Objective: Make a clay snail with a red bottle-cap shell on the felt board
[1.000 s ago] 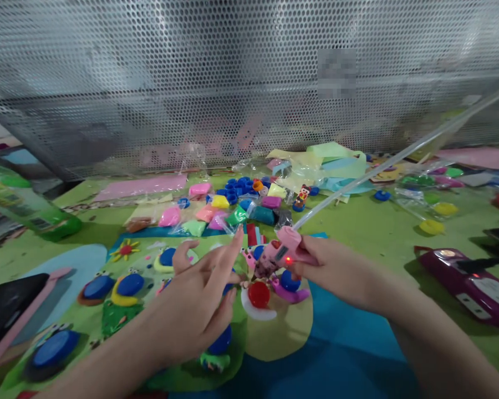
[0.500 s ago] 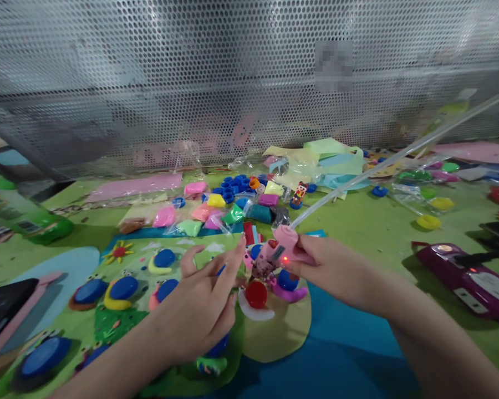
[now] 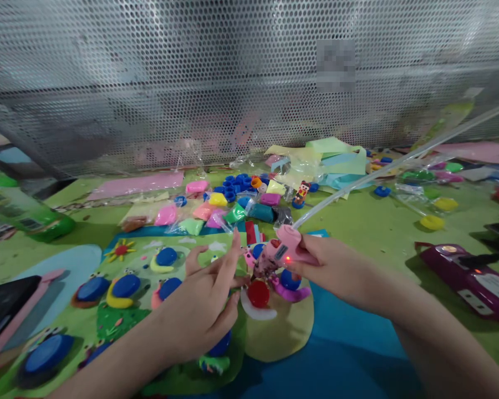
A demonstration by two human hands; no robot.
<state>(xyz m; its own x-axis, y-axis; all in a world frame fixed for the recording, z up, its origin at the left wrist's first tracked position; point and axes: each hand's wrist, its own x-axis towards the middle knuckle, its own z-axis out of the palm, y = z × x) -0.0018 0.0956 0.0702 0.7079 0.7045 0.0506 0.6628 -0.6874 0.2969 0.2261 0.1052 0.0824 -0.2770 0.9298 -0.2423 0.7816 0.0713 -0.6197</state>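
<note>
My right hand (image 3: 316, 257) is wrapped round a pink hot glue gun (image 3: 291, 246) with a glowing red light; a long clear glue stick (image 3: 349, 185) rises from its back. The gun's dirty nozzle end is just above a red cap (image 3: 258, 293) with a white clay strip (image 3: 260, 313) along its lower side. My left hand (image 3: 202, 296) is spread over the green craft sheet (image 3: 183, 382), fingers apart, one fingertip close to the red cap. A blue cap with a purple clay body (image 3: 293, 293) lies right of the red one. Several blue-capped clay snails surround my left hand.
Behind the craft lie clay packets (image 3: 166, 215), blue caps (image 3: 237, 185), a small figurine (image 3: 301, 195) and paper scraps (image 3: 341, 163). A purple power strip (image 3: 469, 282) lies right; a green bottle (image 3: 25, 210) and a black-screened device (image 3: 8, 310) lie left. A perforated metal panel (image 3: 191, 72) stands behind.
The fingers of my left hand have shifted slightly, with the index finger more upright. My right hand still grips the glue gun in nearly the same place. The whole view has shifted a little.
</note>
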